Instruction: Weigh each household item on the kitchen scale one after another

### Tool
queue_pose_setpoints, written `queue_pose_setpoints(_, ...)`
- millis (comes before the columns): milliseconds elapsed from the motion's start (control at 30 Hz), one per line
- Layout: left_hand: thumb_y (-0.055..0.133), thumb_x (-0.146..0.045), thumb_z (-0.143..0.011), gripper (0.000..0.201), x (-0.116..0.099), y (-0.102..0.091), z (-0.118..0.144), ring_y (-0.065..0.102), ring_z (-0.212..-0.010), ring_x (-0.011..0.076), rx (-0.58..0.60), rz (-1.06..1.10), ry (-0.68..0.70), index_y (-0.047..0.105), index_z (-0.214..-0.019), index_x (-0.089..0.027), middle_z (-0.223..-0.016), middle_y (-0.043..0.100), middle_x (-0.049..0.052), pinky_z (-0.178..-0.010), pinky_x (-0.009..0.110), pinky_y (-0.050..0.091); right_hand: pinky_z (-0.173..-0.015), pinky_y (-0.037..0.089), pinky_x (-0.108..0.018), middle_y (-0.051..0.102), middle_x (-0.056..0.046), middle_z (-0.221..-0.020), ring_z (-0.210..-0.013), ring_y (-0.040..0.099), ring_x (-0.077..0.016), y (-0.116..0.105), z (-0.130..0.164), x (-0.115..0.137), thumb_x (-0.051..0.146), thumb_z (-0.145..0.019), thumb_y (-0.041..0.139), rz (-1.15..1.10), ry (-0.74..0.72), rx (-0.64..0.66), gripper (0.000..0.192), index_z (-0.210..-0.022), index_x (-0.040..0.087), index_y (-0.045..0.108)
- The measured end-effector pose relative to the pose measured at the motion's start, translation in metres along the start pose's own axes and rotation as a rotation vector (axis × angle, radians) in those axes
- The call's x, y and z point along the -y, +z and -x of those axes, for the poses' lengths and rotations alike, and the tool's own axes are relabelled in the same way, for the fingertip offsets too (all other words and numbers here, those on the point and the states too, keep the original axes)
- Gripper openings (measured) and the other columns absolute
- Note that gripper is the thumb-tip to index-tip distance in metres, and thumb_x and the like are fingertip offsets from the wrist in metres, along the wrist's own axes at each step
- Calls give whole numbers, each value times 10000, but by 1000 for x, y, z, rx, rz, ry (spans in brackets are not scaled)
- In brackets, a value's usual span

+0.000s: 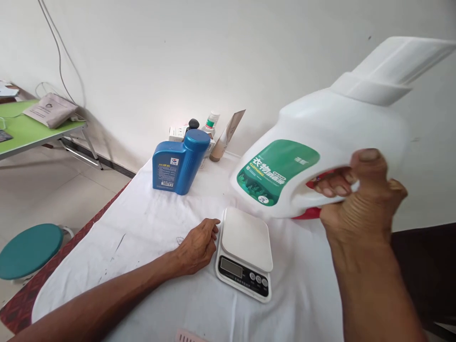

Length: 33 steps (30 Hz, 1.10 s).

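My right hand (363, 199) is wrapped round the handle of a large white laundry disinfectant bottle (342, 123) with a green label. The bottle tilts, its grey-white cap up to the right and its base to the lower left, above the right part of the table. Below and left of it, a white kitchen scale (246, 237) with a small display lies on the cloth. Nothing sits on its plate. My left hand (199, 246) rests on the cloth at the scale's left edge, fingers curled together and holding nothing visible.
A blue bottle (171, 164) stands behind my left hand. Beyond it are a tan tube (228, 135), a small clear bottle (211, 122) and boxes by the wall. Something red (308, 213) shows behind the big bottle. A teal stool (30, 251) and green table (21, 133) stand left.
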<state>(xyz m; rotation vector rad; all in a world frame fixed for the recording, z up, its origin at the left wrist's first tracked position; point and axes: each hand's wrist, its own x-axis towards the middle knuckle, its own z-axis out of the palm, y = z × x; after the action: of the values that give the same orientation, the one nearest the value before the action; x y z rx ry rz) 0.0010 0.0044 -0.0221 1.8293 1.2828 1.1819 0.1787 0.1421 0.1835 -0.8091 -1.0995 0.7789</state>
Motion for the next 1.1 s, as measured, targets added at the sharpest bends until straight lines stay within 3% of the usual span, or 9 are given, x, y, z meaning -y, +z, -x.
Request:
queue_pose_setpoints(133, 437, -46, -879, 516, 3, 0, 0, 621, -925, 186, -10, -9, 19, 421, -1373, -195, -1150, 601, 91, -875, 403, 583, -363, 247, -210, 301, 100, -423, -379, 263, -28, -22, 35, 18, 395, -482, 901, 16, 152, -49, 569, -472, 213, 362)
queue_pose_setpoints(367, 442, -64, -882, 516, 3, -1, -1, 622, -924, 192, -5, -16, 24, 436, -1384, -180, -1150, 612, 104, -883, 425, 585, -370, 263, -204, 307, 100, -400, -352, 259, -32, -60, 76, 17, 328, -458, 864, 15, 269, -109, 518, -460, 205, 360)
queue_pose_setpoints(633, 431, -46, -878, 529, 4, -1, -1, 621, -921, 180, -6, -13, 32, 428, -1385, -197, -1150, 612, 95, -877, 410, 582, -378, 278, -202, 299, 98, -403, -355, 270, -36, -66, 86, 11, 415, -455, 906, -7, 227, -111, 598, -459, 196, 350)
queue_pose_setpoints(767, 417, -50, -888, 499, 2, -3, -1, 625, -926, 189, 4, 1, 31, 444, -1373, -165, -1157, 616, 116, -883, 426, 581, -397, 311, -218, 315, 88, -447, -384, 285, -47, -66, 90, 13, 523, -506, 908, 12, 202, -21, 657, -486, 206, 332)
queue_pose_setpoints(933, 428, -45, -878, 512, 4, -4, -2, 629, -927, 179, 12, -16, 36, 443, -1373, -179, -1145, 620, 103, -884, 422, 579, -508, 484, -352, 488, 16, -568, -561, 557, -202, -75, 94, 12, 761, -648, 764, 180, 54, 93, 600, -598, 245, 462)
queue_pose_setpoints(1033, 426, -31, -869, 519, 6, -5, -2, 633, -919, 168, 15, -19, 53, 444, -1366, -177, -1125, 623, 97, -885, 414, 580, -703, 556, -430, 604, -19, -771, -812, 654, -262, -98, 100, 0, 870, -662, 692, 251, -2, 20, 640, -719, 265, 492)
queue_pose_setpoints(1100, 423, -28, -869, 512, 7, -5, -3, 638, -917, 164, 13, -19, 67, 448, -1360, -171, -1114, 627, 94, -885, 405, 580, -722, 544, -419, 624, -33, -810, -818, 649, -250, -121, 106, -16, 947, -667, 597, 283, 74, -64, 693, -775, 264, 546)
